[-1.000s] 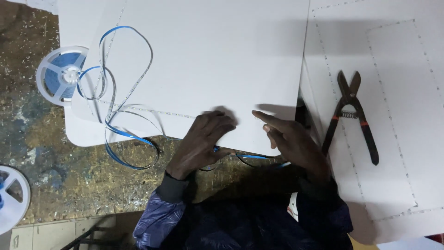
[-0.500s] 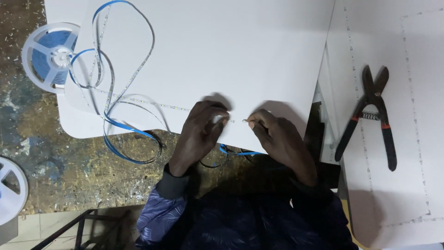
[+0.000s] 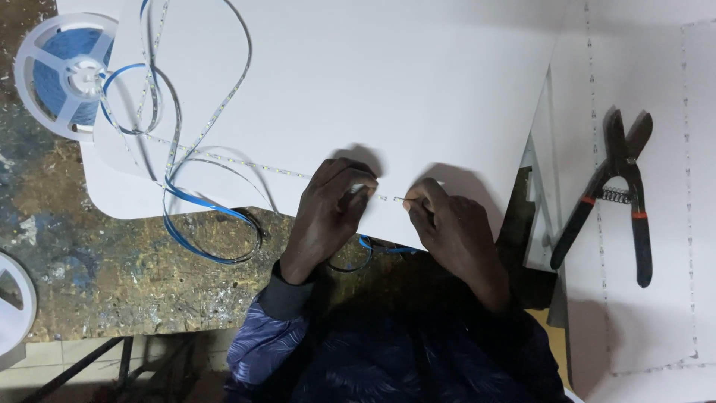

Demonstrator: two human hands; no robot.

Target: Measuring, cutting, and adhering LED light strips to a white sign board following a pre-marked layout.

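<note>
Pinching the thin light strip (image 3: 283, 171) taut near the white board's (image 3: 388, 82) front edge, left hand (image 3: 328, 213) and right hand (image 3: 447, 227) sit close together, with open board beyond.

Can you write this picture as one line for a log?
left hand: pinching LED strip | right hand: pinching strip end | on white board | snips: untouched

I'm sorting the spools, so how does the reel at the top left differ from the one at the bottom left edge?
The top-left reel is fully in view and wound with blue strip that trails from it across the white board. The bottom-left reel is cut off by the frame, with no strip seen leaving it. Both are white and spoked, resting on the worn table.
</note>
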